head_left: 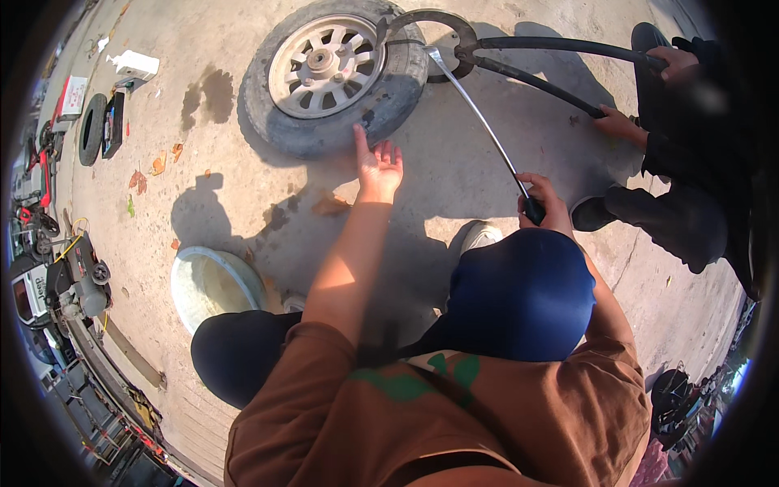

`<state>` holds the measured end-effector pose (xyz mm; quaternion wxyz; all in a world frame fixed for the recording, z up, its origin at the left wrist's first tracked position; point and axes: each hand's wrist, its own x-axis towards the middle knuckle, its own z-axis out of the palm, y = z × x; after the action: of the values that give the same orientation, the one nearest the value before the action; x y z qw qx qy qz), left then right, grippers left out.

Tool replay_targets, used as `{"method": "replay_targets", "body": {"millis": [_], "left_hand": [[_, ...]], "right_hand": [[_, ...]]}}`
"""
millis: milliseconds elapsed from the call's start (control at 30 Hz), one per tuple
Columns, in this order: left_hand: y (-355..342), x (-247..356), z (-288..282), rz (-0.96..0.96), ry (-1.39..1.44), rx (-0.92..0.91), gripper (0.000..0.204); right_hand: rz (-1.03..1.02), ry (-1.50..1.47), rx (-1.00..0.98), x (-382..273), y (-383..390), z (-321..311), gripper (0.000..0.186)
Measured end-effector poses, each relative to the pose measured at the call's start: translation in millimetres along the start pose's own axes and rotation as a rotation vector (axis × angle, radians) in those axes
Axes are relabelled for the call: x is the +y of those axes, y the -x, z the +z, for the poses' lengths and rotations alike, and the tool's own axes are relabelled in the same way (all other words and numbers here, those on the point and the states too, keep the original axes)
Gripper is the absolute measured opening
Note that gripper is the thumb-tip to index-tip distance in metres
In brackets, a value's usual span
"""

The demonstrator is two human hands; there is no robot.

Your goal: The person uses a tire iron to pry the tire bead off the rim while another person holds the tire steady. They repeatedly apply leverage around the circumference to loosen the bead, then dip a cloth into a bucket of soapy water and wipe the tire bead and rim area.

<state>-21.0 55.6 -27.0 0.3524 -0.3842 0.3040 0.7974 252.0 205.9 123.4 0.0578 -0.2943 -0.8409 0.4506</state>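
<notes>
A wheel with a black tyre lies on the concrete ahead of me. My left hand is open, palm up, with its fingers apart at the tyre's near edge; one finger seems to touch the rubber. In my right hand is the black handle of a long metal pry bar. Its flat tip reaches the tyre's right side. Also there are the curved jaws of a large dark pair of tongs. A co-worker's two hands hold the tongs' long handles.
A pale round basin stands by my left knee. At the far left are a white bottle, a loose tyre, a black tray and a compressor. The co-worker's shoe is close to my right hand.
</notes>
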Motion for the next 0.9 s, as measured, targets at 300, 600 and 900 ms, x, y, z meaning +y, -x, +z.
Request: {"method": "replay_targets", "body": {"millis": [300,600,900], "left_hand": [[-5.8,11.1,18.3,-0.001,0.012,0.189,0.097],[7.2,50.9,-0.8,0.097,-0.053,0.26,0.089],[25.0,83.6,-11.7,0.161,-0.106,0.324,0.079]], "right_hand": [[0.158,-0.083,-0.105,62.8,26.3,8.9,0.059],[0.18,0.047,-0.098,93.2,34.8,16.0,0.054],[0.111,0.125,-0.182,107.0,15.7,30.0,0.045]]}}
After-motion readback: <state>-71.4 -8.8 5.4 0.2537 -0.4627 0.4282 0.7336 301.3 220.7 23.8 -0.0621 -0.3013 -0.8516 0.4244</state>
